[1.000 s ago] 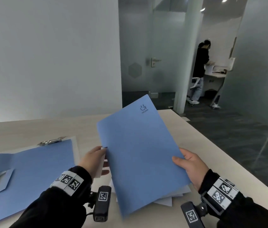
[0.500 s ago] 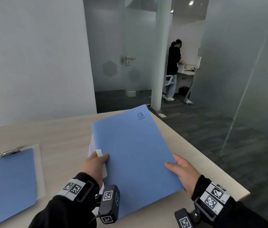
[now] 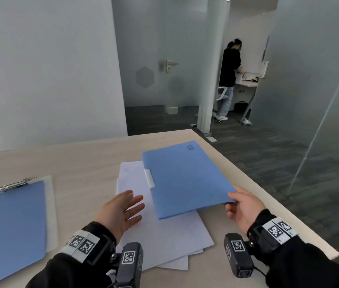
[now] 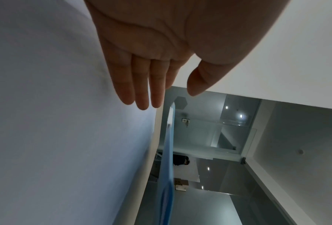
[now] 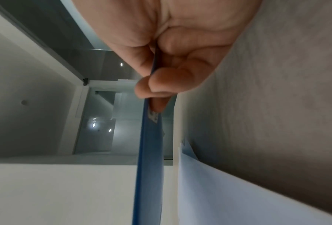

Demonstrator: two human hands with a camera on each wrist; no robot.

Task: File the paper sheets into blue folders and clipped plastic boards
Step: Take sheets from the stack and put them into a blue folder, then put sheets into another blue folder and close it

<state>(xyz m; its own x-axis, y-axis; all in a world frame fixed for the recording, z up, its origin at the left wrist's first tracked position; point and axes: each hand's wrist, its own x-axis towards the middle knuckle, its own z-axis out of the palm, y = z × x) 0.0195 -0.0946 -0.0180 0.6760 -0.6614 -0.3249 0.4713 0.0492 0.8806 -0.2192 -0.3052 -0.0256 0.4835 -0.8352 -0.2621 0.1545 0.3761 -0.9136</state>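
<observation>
Pale wood table (image 3: 77,163) beside glass walls (image 3: 310,69): right hand (image 3: 242,206) pinches the blue folder (image 3: 187,179) corner above loose paper sheets (image 3: 164,235); left hand (image 3: 120,210) hovers, fingers straight, slightly spread.

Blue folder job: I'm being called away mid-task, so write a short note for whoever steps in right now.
Right hand pinches the near right corner of the closed blue folder, which lies over the loose paper sheets.
Left hand is open above the sheets, holding nothing.
Second blue folder lies at the table's left on a clipped plastic board.
Done: cannot tell what the folders hold.
Left: file the loose sheets.
</observation>
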